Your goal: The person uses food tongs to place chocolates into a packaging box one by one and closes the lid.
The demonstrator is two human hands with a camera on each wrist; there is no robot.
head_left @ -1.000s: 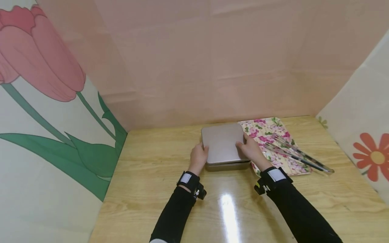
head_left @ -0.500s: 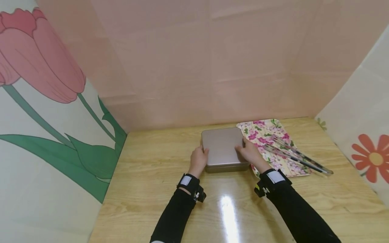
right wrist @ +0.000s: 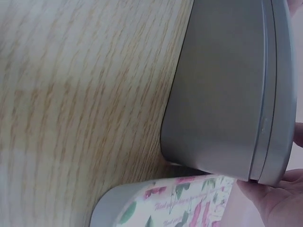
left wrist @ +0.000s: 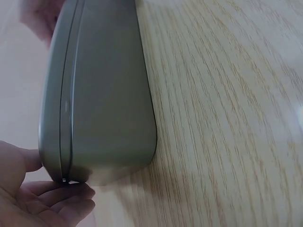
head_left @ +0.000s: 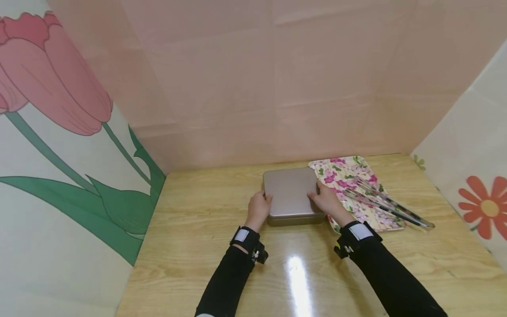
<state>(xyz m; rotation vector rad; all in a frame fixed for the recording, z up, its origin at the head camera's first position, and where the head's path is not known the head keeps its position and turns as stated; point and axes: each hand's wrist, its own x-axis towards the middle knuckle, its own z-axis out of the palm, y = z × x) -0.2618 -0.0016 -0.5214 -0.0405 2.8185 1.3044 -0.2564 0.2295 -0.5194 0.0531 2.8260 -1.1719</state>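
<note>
A silver-grey rectangular metal tin (head_left: 292, 189) lies flat on the wooden table, its lid on top. My left hand (head_left: 258, 209) grips the tin's left side, thumb by the lid's edge and fingers against the side wall. On the opposite side, my right hand (head_left: 328, 200) holds the tin in the same way. In the left wrist view, a thin even seam runs between the lid and the tin's body (left wrist: 109, 85). The right wrist view likewise shows the lid (right wrist: 279, 94) down along the front, with fingertips at the corner.
A floral-printed tray or board (head_left: 344, 169) lies right beside the tin, close to my right hand. Two slender utensils with dark handles and fork-like ends (head_left: 390, 202) rest across it. A pink backdrop (head_left: 237, 88) stands behind the table.
One second ago a dark gap showed under the lid's front edge. The lid has since come down and the gap has closed. Both hands keep hold of the tin's sides.
</note>
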